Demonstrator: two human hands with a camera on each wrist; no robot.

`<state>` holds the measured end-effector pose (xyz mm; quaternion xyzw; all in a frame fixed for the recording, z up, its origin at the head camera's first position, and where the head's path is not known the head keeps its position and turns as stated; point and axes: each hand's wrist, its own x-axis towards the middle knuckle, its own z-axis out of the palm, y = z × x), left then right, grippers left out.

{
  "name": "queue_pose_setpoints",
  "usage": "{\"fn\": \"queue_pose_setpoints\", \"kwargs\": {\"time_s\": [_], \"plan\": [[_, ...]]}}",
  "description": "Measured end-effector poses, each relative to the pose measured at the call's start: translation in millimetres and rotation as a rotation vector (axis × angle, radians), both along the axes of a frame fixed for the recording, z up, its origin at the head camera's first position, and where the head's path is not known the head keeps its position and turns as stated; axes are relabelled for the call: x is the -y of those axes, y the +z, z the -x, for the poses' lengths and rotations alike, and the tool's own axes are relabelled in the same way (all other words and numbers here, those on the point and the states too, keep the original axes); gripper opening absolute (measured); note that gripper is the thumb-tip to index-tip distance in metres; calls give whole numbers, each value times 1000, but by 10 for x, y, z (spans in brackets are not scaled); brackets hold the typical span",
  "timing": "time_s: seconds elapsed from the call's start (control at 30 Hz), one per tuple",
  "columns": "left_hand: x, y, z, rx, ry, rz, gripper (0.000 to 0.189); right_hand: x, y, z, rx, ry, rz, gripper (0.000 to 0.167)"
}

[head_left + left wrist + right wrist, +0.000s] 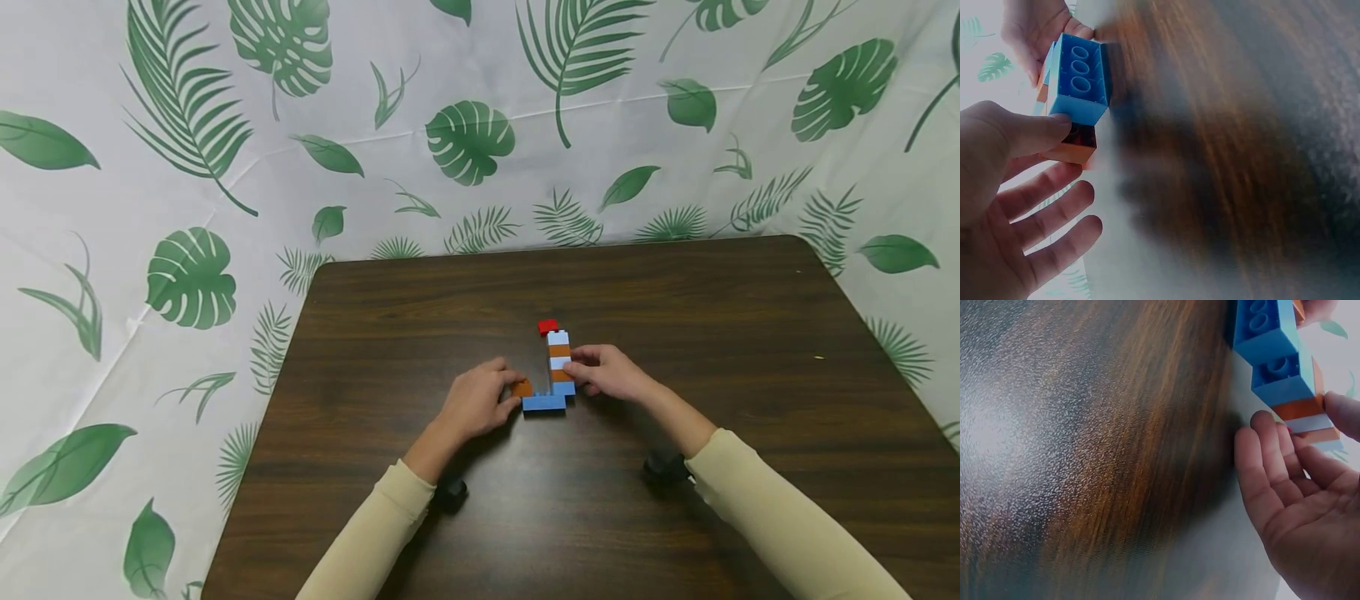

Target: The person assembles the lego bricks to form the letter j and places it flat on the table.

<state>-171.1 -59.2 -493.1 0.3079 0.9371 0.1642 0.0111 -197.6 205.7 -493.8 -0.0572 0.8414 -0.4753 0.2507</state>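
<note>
An L-shaped build of toy building bricks is held between the hands near the table's middle. Its tall arm is a stack of alternating white and orange bricks point(558, 351) over a blue one. A longer blue brick point(543, 403) forms the foot, its hollow underside facing the left wrist camera. My left hand point(476, 404) pinches an orange brick point(1069, 154) at the foot's left end, the thumb overlapping the blue brick's corner. On the other side, my right hand point(611, 373) grips the stack between thumb and index finger. A red brick point(548, 327) shows just beyond the stack's top.
The dark wood-grain table point(420, 308) spreads around the hands. Behind and beside it hangs a white cloth point(390, 167) with green leaf prints. Black wrist devices point(450, 494) sit under both forearms. A tiny pale scrap point(819, 357) lies at the right.
</note>
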Motion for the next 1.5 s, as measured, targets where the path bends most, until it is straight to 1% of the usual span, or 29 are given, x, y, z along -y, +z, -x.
{"fn": "queue_pose_setpoints", "kwargs": {"time_s": [0.13,0.33,0.43,0.73,1.0,1.23,1.33,1.5], "plan": [[8,-16,-23,-3,2,-4,27,21,-27,-6,10,20,-36,60],[28,-60,-33,-14,4,-15,25,78,-20,-35,-2,19,-82,58],[34,-74,-33,-21,7,-19,25,96,-21,-35,-6,11,-94,56],[69,-104,-18,-33,18,-11,25,116,-56,-17,-39,31,-110,54],[83,-99,-5,-11,28,-24,26,116,-70,-2,-33,38,-120,57],[77,-93,-8,-1,40,-16,27,115,-67,-7,-42,49,-111,58],[78,-93,-9,6,45,-17,28,116,-70,-12,-41,42,-117,57],[107,-82,-2,40,43,-30,34,95,-62,-17,-43,56,-115,58]]}}
